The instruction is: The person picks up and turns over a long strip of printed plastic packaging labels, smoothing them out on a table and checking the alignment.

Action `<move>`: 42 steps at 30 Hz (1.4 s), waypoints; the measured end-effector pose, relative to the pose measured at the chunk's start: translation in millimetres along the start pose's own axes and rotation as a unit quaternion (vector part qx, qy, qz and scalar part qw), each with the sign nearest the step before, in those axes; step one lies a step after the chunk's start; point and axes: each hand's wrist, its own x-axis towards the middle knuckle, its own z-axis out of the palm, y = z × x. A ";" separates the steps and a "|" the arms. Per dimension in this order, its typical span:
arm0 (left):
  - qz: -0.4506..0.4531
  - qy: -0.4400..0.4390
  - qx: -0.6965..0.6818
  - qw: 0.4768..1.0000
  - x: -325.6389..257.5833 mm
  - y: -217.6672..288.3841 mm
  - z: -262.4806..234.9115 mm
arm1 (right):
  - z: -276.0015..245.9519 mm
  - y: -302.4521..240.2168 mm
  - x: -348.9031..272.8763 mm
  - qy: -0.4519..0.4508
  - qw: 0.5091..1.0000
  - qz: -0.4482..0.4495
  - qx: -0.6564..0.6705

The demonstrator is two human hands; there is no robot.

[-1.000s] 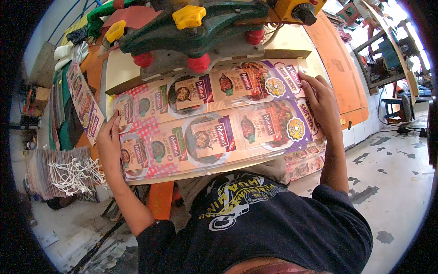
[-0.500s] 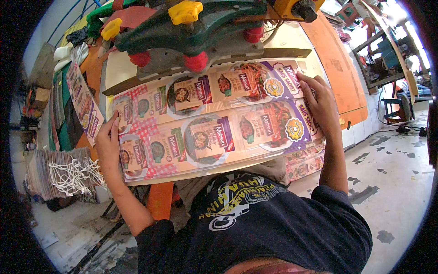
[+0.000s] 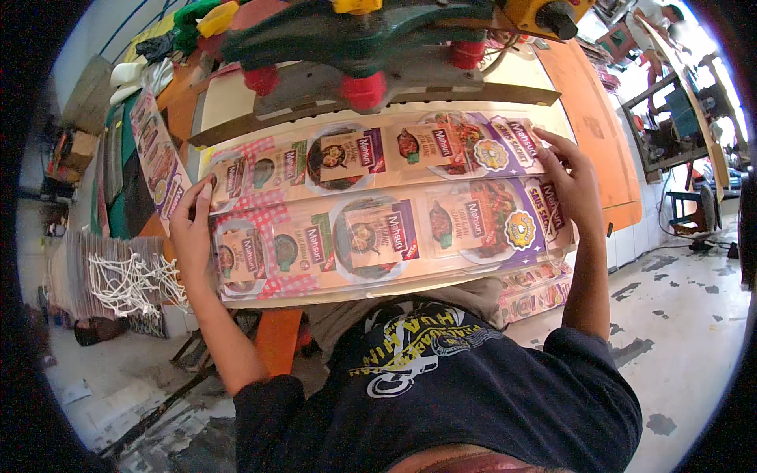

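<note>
A wide printed sheet (image 3: 422, 181) with two rows of food pictures lies under clear plastic on a cream board, in front of a heavy green press (image 3: 371, 43). My left hand (image 3: 193, 229) holds its left edge, fingertips at the upper left corner. At the other end, my right hand (image 3: 569, 175) grips the right edge, with fingers bent over the upper right corner. A strip of cream surface shows between the sheet and the dark straight bar (image 3: 386, 101) below the press. The undersides of both hands are hidden.
A similar narrow printed strip (image 3: 158, 154) lies at the left. Below it stands a stack of sheets (image 3: 71, 272) with white cords (image 3: 134, 276). More printed sheets (image 3: 536, 292) sit lower, near my right side. An orange board (image 3: 595, 134) extends right; a person (image 3: 654, 39) is far right.
The sheet has come slightly toward me, away from the bar, widening the cream strip between them. Both hands have kept their hold. The whole view has shifted a little.
</note>
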 end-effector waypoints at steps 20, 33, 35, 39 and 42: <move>-0.006 0.023 -0.101 0.995 8.3 -25.3 2.5 | -0.3 3.3 0.3 0.052 0.986 -0.022 0.157; -0.052 0.006 -0.179 0.982 -34.1 7.4 -44.9 | -30.6 -2.7 -22.9 0.072 0.960 -0.019 0.269; -0.027 -0.032 -0.170 0.985 -46.8 2.2 -53.1 | -34.1 -14.4 -30.8 0.098 0.921 0.008 0.377; -0.046 -0.112 -0.095 0.988 -66.4 -24.4 -81.5 | -49.1 -11.0 -36.9 -0.006 0.879 0.076 0.471; -0.016 -0.079 -0.086 0.993 -72.0 -27.5 -78.7 | -57.9 0.2 -40.5 -0.093 0.851 0.097 0.508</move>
